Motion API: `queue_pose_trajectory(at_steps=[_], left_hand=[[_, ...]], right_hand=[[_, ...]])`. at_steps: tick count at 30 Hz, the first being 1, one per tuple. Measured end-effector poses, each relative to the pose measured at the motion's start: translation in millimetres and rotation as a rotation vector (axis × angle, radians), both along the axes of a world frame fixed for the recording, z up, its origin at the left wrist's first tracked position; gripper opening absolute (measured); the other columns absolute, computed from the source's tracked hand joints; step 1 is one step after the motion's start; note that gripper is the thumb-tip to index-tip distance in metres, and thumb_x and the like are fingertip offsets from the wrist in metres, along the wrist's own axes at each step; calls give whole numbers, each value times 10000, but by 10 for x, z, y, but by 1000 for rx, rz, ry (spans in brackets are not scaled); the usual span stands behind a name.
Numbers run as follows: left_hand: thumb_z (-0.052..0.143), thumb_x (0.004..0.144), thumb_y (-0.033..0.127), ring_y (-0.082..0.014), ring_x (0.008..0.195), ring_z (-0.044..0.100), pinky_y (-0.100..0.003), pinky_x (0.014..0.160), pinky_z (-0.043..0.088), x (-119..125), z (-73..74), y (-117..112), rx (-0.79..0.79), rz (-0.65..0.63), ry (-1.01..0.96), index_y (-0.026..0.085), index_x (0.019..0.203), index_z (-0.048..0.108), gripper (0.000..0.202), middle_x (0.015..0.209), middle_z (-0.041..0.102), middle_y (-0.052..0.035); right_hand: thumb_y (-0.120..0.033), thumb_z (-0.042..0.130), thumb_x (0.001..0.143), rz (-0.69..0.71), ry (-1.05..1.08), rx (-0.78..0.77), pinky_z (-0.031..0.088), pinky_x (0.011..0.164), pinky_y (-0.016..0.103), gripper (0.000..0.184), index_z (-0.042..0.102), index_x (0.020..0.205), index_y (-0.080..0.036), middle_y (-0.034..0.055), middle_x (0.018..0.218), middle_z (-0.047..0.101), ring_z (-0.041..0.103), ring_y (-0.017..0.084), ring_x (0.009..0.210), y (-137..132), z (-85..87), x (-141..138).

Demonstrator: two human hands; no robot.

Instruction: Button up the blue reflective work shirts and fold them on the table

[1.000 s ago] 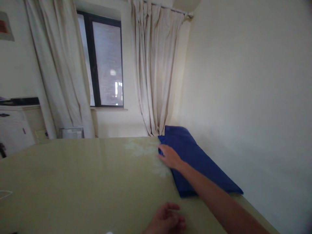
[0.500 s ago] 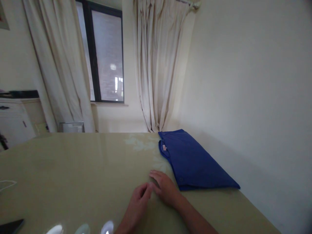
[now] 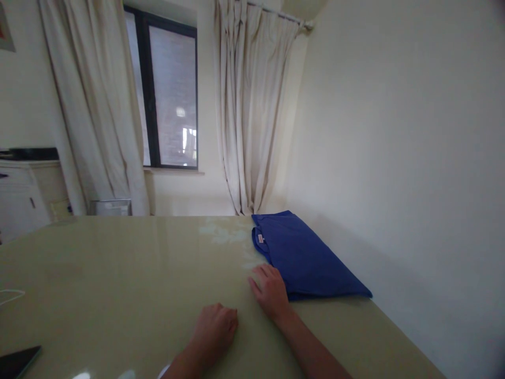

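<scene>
A folded blue garment (image 3: 311,258) lies flat at the right side of the table, its collar with a small white label facing left. My right hand (image 3: 270,292) is by the garment's near left edge, with the thumb held away from the fingers and nothing in it. From this view I cannot tell whether the fingertips touch the cloth. To the left and nearer me, my left hand (image 3: 216,327) rests at the table, its fingers curled in a loose fist. Nothing shows in that fist.
The glossy beige table (image 3: 118,284) meets a white wall (image 3: 394,158) on the right. A dark flat device (image 3: 19,360) lies at the near left corner, with a white cord (image 3: 13,295) beyond it. Curtains (image 3: 252,116) and a window (image 3: 173,95) stand behind.
My hands have come apart. The right moved up and right to the garment's edge; the left drew back to the left and its fingers curled in. The view has shifted slightly.
</scene>
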State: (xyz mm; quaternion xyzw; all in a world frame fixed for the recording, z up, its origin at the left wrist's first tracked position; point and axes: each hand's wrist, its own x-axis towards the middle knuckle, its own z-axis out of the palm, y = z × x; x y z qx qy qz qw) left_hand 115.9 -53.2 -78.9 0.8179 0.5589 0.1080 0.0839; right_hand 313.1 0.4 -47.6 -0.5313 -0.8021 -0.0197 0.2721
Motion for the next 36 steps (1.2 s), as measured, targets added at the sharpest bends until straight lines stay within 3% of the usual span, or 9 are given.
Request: queue_pose_trajectory(at_steps=[4, 8, 12, 16, 19, 23, 28, 33, 36], left_hand=[[393, 994, 271, -224, 758, 687, -308, 688, 422, -16, -58, -20, 8, -9, 61, 216, 800, 758, 418, 768, 756, -88], [396, 998, 270, -244, 791, 714, -313, 677, 419, -17, -94, -49, 8, -11, 100, 232, 812, 756, 407, 801, 774, -85], [403, 981, 232, -251, 801, 728, -311, 669, 421, -20, -61, -61, -19, -48, 101, 240, 830, 755, 383, 823, 782, -77], [408, 985, 245, -269, 839, 735, -326, 695, 447, -22, -48, -55, -16, -48, 89, 245, 852, 753, 370, 865, 790, -80], [388, 999, 261, -279, 847, 742, -336, 703, 464, -19, -34, -60, -26, -55, 83, 241, 861, 756, 394, 875, 793, -90], [371, 1005, 269, -288, 851, 747, -342, 701, 476, -15, 4, -72, -30, -41, 90, 229, 861, 760, 417, 866, 792, -101], [376, 1002, 258, -271, 845, 749, -330, 702, 472, -8, 30, -74, -33, -41, 97, 228, 849, 759, 414, 861, 792, -96], [379, 1001, 262, -278, 859, 744, -339, 703, 464, -9, 50, -79, -25, -68, 85, 228, 867, 751, 398, 876, 792, -96], [383, 998, 262, -277, 845, 741, -339, 692, 452, -16, 28, -79, -18, -66, 81, 231, 850, 741, 389, 868, 789, -90]], right_hand=[[-401, 512, 1006, -356, 55, 144, 442, 975, 409, 328, 667, 1186, -174, 144, 1211, 672, 608, 298, 1132, 160, 18, 523], [-575, 641, 903, -598, 15, 125, 439, 965, 446, 563, 631, 1258, -138, 208, 1315, 617, 582, 365, 1209, 271, -45, 1031], [-588, 738, 817, -484, 2, 65, 467, 893, 401, 510, 638, 1115, -187, 146, 1173, 644, 623, 329, 1089, 243, -104, 964], [-442, 728, 839, -397, -56, 31, 468, 814, 369, 299, 622, 1006, -218, 92, 1031, 647, 631, 299, 969, 169, -97, 572], [-285, 669, 848, -416, -72, 6, 462, 809, 371, 200, 628, 1033, -220, 87, 993, 668, 635, 307, 969, 171, -106, 480], [-232, 528, 874, -383, 185, -18, 476, 818, 370, 177, 639, 1012, -219, 95, 976, 706, 670, 281, 930, 273, -178, 662], [-373, 544, 810, -356, 619, -26, 519, 837, 382, 240, 667, 956, -227, 86, 927, 741, 708, 275, 902, 435, -254, 946], [-432, 532, 777, -398, 719, -21, 542, 684, 355, 410, 643, 1085, -185, 64, 819, 717, 694, 249, 726, 476, -234, 1098], [-384, 497, 797, -351, 666, 59, 532, 737, 361, 362, 674, 1055, -202, 52, 828, 704, 672, 239, 744, 448, -193, 1099]])
